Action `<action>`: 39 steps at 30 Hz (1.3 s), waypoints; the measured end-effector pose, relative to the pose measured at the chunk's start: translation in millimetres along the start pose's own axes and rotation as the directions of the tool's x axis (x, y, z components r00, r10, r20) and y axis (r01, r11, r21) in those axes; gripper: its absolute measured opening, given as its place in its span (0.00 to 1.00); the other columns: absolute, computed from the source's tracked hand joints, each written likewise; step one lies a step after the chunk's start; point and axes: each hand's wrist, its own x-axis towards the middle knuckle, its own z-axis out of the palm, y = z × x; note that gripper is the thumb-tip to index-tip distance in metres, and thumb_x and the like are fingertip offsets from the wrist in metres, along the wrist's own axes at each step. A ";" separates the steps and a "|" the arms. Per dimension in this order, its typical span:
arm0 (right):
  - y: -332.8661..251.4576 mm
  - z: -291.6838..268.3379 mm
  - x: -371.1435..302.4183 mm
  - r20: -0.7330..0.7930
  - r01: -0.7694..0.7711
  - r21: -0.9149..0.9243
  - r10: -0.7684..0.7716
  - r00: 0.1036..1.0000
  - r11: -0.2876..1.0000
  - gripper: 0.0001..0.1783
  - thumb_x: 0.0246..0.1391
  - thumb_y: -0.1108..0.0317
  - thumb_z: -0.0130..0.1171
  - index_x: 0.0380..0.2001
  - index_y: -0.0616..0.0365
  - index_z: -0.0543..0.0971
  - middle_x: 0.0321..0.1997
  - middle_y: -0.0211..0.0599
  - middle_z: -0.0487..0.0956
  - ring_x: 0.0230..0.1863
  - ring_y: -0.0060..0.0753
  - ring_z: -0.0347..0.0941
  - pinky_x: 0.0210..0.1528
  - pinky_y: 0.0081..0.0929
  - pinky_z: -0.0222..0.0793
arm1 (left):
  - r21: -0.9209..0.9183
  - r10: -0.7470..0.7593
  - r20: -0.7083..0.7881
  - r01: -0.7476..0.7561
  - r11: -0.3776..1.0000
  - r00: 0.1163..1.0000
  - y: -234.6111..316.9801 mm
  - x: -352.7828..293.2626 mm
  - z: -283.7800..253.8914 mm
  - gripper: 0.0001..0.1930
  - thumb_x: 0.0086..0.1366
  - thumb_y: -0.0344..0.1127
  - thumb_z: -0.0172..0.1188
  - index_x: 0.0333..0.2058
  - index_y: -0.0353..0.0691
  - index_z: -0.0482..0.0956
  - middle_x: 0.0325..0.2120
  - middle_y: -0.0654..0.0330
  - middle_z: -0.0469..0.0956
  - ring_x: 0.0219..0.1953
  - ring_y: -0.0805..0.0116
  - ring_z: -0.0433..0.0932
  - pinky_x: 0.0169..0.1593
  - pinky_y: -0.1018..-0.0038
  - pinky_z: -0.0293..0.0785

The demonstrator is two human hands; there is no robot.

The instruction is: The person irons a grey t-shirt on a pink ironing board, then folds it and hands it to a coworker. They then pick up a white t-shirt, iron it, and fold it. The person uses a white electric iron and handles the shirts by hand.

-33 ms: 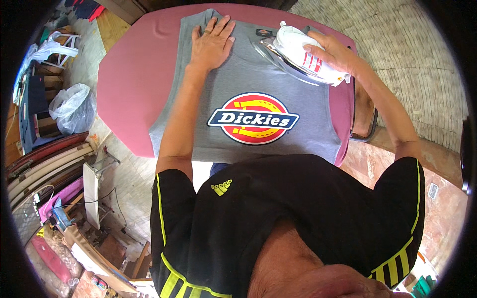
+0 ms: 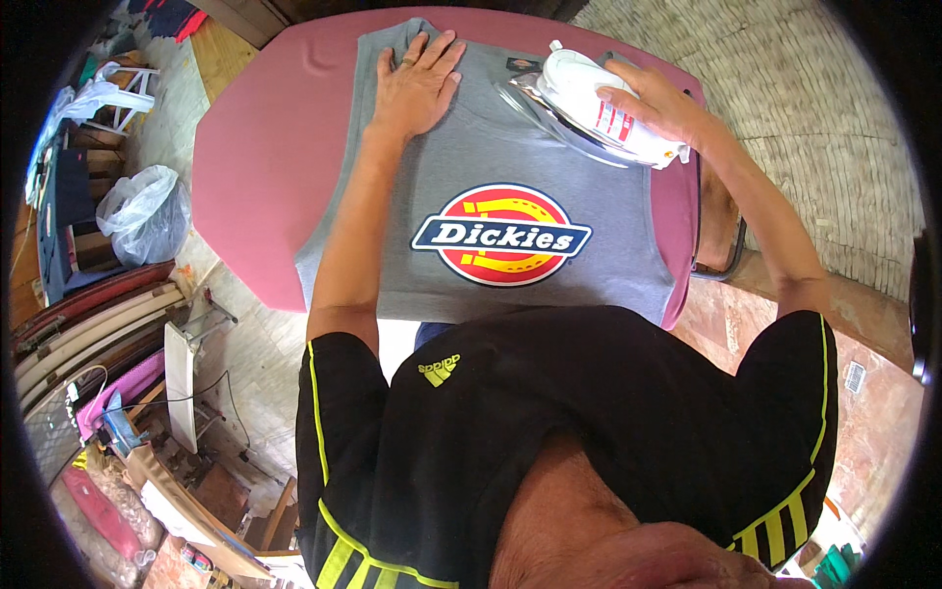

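Observation:
A grey sleeveless shirt (image 2: 392, 236) with a red, yellow and dark blue printed emblem (image 2: 502, 236) lies spread over a maroon padded ironing board (image 2: 255, 187). My left hand (image 2: 412, 93) rests flat near the shirt's far left shoulder, its fingers somewhat apart and holding nothing. In my right hand (image 2: 657, 98) is a white clothes iron (image 2: 579, 88), gripped by its handle, part of which the fingers hide. The iron's metal soleplate lies along the upper right of the shirt, its tip pointing up and left beside the small dark neck label (image 2: 522, 64).
Woven matting (image 2: 785, 79) covers the area beyond the board's right side. To the left, a clear plastic bag (image 2: 147, 211) sits near several long rolls or boards (image 2: 98, 334). A small white folding stand (image 2: 182, 383) and a dark cord are nearby on the floor.
The iron in my right hand has shifted very slightly to the left over the shirt. My left hand stays in practically the same place.

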 end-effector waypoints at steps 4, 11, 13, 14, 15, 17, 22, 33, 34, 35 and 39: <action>-16.2 1.3 21.6 0.057 -0.065 0.051 0.062 0.996 0.997 0.24 0.65 0.50 0.48 0.45 0.64 0.72 0.35 0.49 0.76 0.36 0.45 0.74 0.40 0.37 0.67 | -0.072 0.050 -0.008 -0.050 0.996 0.999 -15.9 0.3 3.2 0.21 0.71 0.47 0.43 0.62 0.64 0.66 0.66 0.75 0.60 0.68 0.64 0.57 0.67 0.48 0.47; -6.0 -6.0 14.4 -0.039 -0.164 0.022 0.165 0.986 0.986 0.25 0.64 0.48 0.49 0.45 0.63 0.72 0.37 0.50 0.77 0.37 0.42 0.72 0.42 0.35 0.68 | -0.126 0.054 -0.002 -0.054 0.991 0.999 -18.0 0.4 1.0 0.23 0.71 0.48 0.43 0.63 0.59 0.64 0.66 0.73 0.59 0.68 0.64 0.56 0.66 0.47 0.49; -17.9 -14.9 5.3 -0.018 -0.159 0.002 0.159 0.987 0.987 0.25 0.63 0.48 0.49 0.44 0.62 0.73 0.36 0.49 0.77 0.38 0.42 0.74 0.42 0.35 0.68 | -0.218 0.015 -0.067 -0.029 0.976 0.998 -19.3 1.8 -2.1 0.22 0.70 0.46 0.45 0.62 0.56 0.65 0.66 0.71 0.60 0.68 0.64 0.56 0.66 0.47 0.49; -28.2 -18.6 1.7 0.052 -0.172 -0.009 0.172 0.984 0.985 0.23 0.63 0.49 0.49 0.44 0.61 0.72 0.36 0.50 0.77 0.39 0.44 0.75 0.43 0.36 0.69 | -0.296 -0.026 -0.131 -0.014 0.955 0.991 -19.8 3.7 -4.4 0.22 0.70 0.45 0.45 0.61 0.54 0.66 0.65 0.70 0.61 0.68 0.64 0.57 0.66 0.47 0.48; -34.1 -13.0 -3.3 0.047 -0.163 -0.023 0.163 0.985 0.986 0.23 0.63 0.49 0.50 0.44 0.61 0.72 0.35 0.50 0.77 0.38 0.45 0.76 0.42 0.37 0.69 | -0.373 -0.072 -0.189 -0.004 0.928 0.979 -20.0 4.9 -5.5 0.22 0.69 0.44 0.46 0.61 0.53 0.68 0.65 0.69 0.62 0.67 0.64 0.57 0.67 0.47 0.47; -42.8 6.3 -10.8 0.028 -0.139 -0.051 0.141 0.990 0.989 0.22 0.63 0.49 0.50 0.44 0.60 0.72 0.33 0.50 0.78 0.37 0.48 0.77 0.40 0.38 0.69 | -0.298 -0.096 -0.146 0.049 0.953 0.985 -16.6 4.6 -1.4 0.22 0.68 0.42 0.47 0.60 0.51 0.68 0.64 0.66 0.63 0.67 0.64 0.58 0.66 0.48 0.48; -56.7 31.0 12.9 -0.048 -0.088 -0.065 0.085 0.995 0.994 0.20 0.63 0.52 0.51 0.44 0.60 0.72 0.28 0.54 0.78 0.31 0.56 0.76 0.33 0.42 0.69 | -0.526 -0.063 -0.132 -0.016 0.850 0.989 -39.3 17.2 4.5 0.22 0.64 0.38 0.54 0.58 0.46 0.70 0.62 0.64 0.66 0.64 0.62 0.63 0.62 0.55 0.57; -74.0 51.9 59.2 -0.265 -0.094 -0.076 0.071 0.962 0.993 0.23 0.64 0.52 0.50 0.44 0.65 0.73 0.30 0.56 0.78 0.30 0.50 0.77 0.32 0.37 0.70 | -0.399 -0.166 -0.211 0.070 0.914 0.963 -72.9 39.8 16.5 0.12 0.60 0.39 0.62 0.40 0.41 0.81 0.37 0.53 0.77 0.43 0.49 0.74 0.45 0.57 0.72; -72.2 53.1 61.4 -0.287 -0.065 -0.098 0.034 0.957 0.993 0.23 0.64 0.52 0.50 0.44 0.65 0.73 0.30 0.56 0.79 0.30 0.49 0.77 0.32 0.37 0.70 | -0.421 -0.179 -0.235 0.066 0.905 0.955 -72.9 39.7 19.1 0.11 0.60 0.39 0.62 0.38 0.41 0.81 0.36 0.53 0.77 0.42 0.49 0.74 0.44 0.57 0.72; -72.4 52.5 62.9 -0.270 -0.080 -0.083 0.055 0.961 0.993 0.23 0.64 0.51 0.50 0.44 0.65 0.73 0.31 0.56 0.79 0.30 0.49 0.77 0.33 0.37 0.70 | -0.430 -0.189 -0.240 0.071 0.900 0.952 -73.2 39.3 21.2 0.11 0.60 0.39 0.62 0.38 0.42 0.81 0.35 0.54 0.77 0.41 0.50 0.74 0.44 0.57 0.71; -74.4 46.3 60.1 -0.200 -0.161 -0.011 0.156 0.967 0.987 0.24 0.64 0.51 0.50 0.45 0.65 0.73 0.35 0.54 0.79 0.33 0.46 0.78 0.35 0.36 0.70 | -0.428 -0.195 -0.227 0.082 0.900 0.954 -76.9 38.1 25.5 0.12 0.60 0.40 0.61 0.41 0.45 0.81 0.36 0.57 0.77 0.42 0.53 0.74 0.45 0.57 0.69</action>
